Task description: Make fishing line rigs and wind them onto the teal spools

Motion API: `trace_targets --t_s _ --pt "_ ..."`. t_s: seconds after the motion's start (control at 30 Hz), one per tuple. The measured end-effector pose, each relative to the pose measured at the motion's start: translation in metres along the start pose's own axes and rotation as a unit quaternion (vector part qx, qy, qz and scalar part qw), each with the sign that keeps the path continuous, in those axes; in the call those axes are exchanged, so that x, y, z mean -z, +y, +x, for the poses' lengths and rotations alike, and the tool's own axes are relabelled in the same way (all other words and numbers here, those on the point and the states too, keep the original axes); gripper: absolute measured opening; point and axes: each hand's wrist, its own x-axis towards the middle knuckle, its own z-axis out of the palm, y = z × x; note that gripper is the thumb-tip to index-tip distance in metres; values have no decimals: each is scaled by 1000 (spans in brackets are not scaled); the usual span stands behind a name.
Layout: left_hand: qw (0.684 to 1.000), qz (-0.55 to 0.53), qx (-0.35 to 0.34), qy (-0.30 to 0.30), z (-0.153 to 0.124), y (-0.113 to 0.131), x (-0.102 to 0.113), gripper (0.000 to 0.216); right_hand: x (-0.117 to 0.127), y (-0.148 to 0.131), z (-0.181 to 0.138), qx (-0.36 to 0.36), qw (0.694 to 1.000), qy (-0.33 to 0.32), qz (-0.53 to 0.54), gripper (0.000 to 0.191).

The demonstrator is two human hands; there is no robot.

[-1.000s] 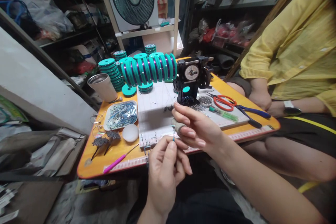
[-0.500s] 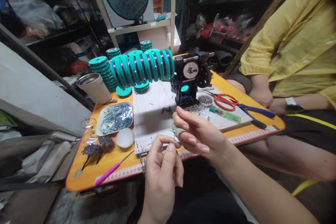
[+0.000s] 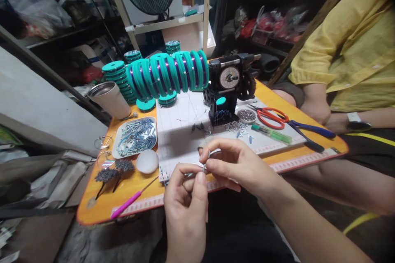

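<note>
The left hand (image 3: 187,201) pinches a slim blue-grey bead (image 3: 204,168) between thumb and forefinger, its other fingers curled loosely. The right hand (image 3: 230,163) meets it just beside, thumb and forefinger pressed together on a small pale-blue sliver (image 3: 209,155); whether that is another bead, I cannot tell. Both hands are over the near edge of a white board (image 3: 182,152) on the orange table (image 3: 88,203). Behind them stands a black winding machine (image 3: 224,104), a row of teal spools (image 3: 168,74) wound with purple reaching out to its left. Left of the board are a tray of blue and white beads (image 3: 135,136), a white bowl (image 3: 147,162) and a magenta-handled hook (image 3: 127,204). To the right lie a round dish of silver beads (image 3: 246,116), a green case (image 3: 273,133), red-handled scissors (image 3: 273,126) and blue-handled pliers (image 3: 313,128). A co-worker in a yellow shirt (image 3: 327,49) sits beside the table.
</note>
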Motion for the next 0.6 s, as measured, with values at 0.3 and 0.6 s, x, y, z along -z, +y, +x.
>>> trace_targets --t_s 0.3,0.6 --pt "1000 -12 10 9 1 -2 1 26 -4 0 5 -24 996 -57 65 17" --pt "999 -31 24 8 4 0 -1 33 -8 7 -1 -36 992 -75 91 12"
